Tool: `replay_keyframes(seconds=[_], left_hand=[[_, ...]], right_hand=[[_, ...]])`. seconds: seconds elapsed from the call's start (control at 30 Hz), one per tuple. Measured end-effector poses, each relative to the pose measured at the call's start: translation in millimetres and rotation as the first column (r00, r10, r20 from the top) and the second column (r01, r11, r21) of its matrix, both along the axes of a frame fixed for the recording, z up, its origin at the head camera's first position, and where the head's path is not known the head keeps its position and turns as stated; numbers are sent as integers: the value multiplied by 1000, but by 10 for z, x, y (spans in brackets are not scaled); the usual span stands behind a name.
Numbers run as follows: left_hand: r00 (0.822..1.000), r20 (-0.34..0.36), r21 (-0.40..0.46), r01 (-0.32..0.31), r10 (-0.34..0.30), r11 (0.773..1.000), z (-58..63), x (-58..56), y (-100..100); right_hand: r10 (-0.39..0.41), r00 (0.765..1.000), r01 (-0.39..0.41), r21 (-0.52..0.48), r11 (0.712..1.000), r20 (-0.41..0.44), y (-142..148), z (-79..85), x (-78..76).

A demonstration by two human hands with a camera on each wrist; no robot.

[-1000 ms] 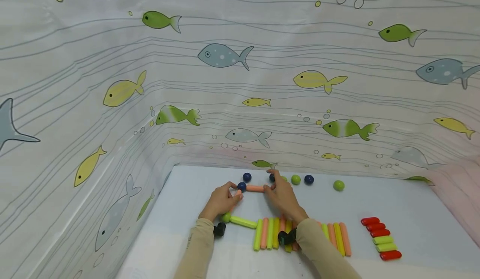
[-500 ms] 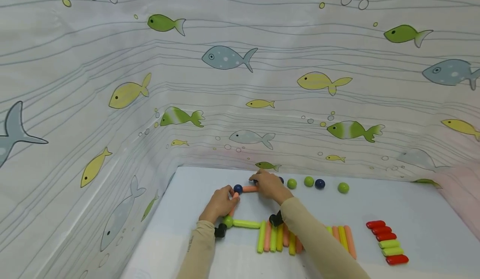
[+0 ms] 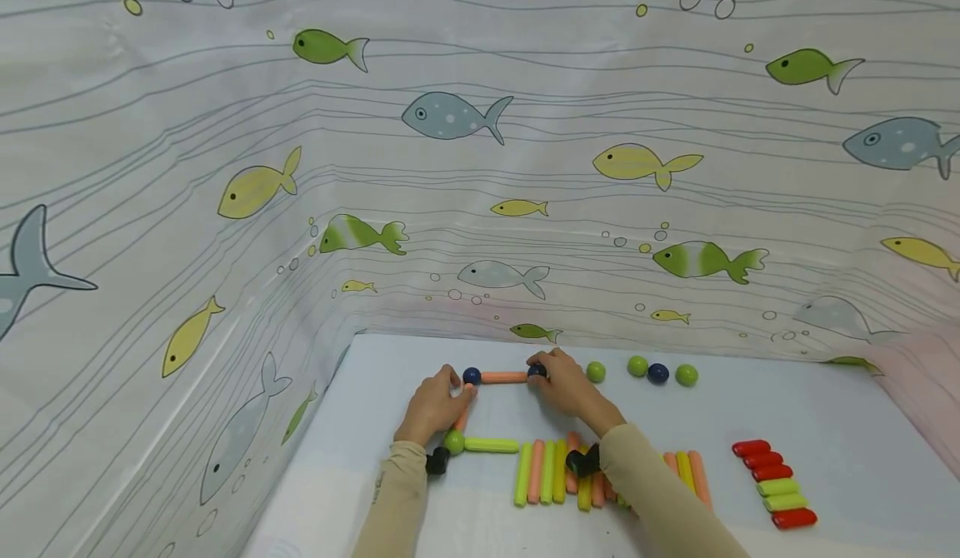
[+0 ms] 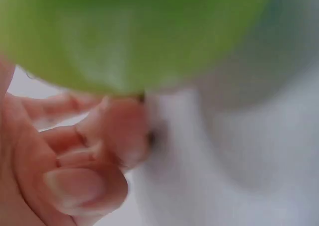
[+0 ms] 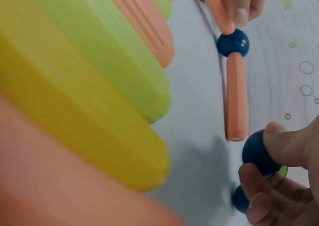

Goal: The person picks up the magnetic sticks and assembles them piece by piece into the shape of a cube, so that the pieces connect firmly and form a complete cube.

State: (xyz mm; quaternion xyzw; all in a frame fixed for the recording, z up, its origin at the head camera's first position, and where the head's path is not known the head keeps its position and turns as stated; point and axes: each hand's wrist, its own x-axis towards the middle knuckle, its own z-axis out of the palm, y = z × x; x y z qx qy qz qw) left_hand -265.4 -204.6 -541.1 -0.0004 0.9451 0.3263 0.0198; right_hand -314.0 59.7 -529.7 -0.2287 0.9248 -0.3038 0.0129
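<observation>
My left hand (image 3: pixel 435 406) pinches an orange stick (image 3: pixel 462 418) close to a dark blue ball (image 3: pixel 471 376). This stick runs between that ball and a green ball (image 3: pixel 454 440), which looms large and blurred in the left wrist view. A second orange stick (image 5: pixel 236 96) extends from the blue ball towards my right hand (image 3: pixel 566 387). Between thumb and fingers my right hand holds another dark blue ball (image 5: pixel 256 154), just off the stick's free end. Behind those fingers, a further blue ball (image 5: pixel 240 200) is partly hidden. A lime stick (image 3: pixel 491 445) extends right from the green ball.
A row of lime, orange and yellow sticks (image 3: pixel 547 473) lies in front, partly under my right forearm. Loose green balls (image 3: pixel 637 366) and a blue ball (image 3: pixel 657 373) rest at the back right. Short red and lime sticks (image 3: pixel 772 465) lie farther right. Fish-printed cloth walls the table.
The right hand reached left to a blue ball at the back, then carried it right to the stick's end. Some loose balls rolled right. The left hand stayed near the corner.
</observation>
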Motion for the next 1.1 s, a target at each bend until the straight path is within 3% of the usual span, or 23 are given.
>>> replay_keyframes(seconds=[0.23, 0.47, 0.8, 1.1], left_hand=[[992, -117, 104, 54, -42, 993, -126, -184, -110], [993, -93, 142, 90, -77, 986, -134, -195, -83], [986, 42, 264, 146, -162, 953, -103, -228, -103], [976, -21, 218, 215, -215, 952, -159, -302, -96]], right_hand=[[-64, 993, 71, -71, 995, 102, 157, -91, 148], [-136, 974, 161, -131, 978, 181, 193, -175, 177], [-175, 948, 242, -243, 940, 266, 230, -266, 106], [-153, 929, 273, -344, 899, 337, 238, -296, 41]])
